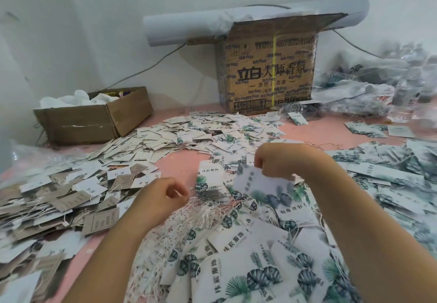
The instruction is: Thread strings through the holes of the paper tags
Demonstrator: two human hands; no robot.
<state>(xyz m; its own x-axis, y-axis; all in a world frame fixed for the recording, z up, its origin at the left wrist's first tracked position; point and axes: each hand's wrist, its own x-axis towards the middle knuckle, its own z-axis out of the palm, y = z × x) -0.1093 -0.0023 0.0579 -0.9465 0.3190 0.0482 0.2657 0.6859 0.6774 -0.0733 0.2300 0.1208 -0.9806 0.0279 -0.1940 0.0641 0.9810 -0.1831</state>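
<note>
now, tag right, string left.
your right grip (279, 161) pinches a tag (260, 184) by its top, hanging long-side down; your left grip (162, 198), lower left, pinches a string (190, 190) toward it.

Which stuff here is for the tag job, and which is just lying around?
For the job: tag in right hand, strings by left hand, tag piles.
Lying about: small box, big box, paper roll, plastic bags.
</note>
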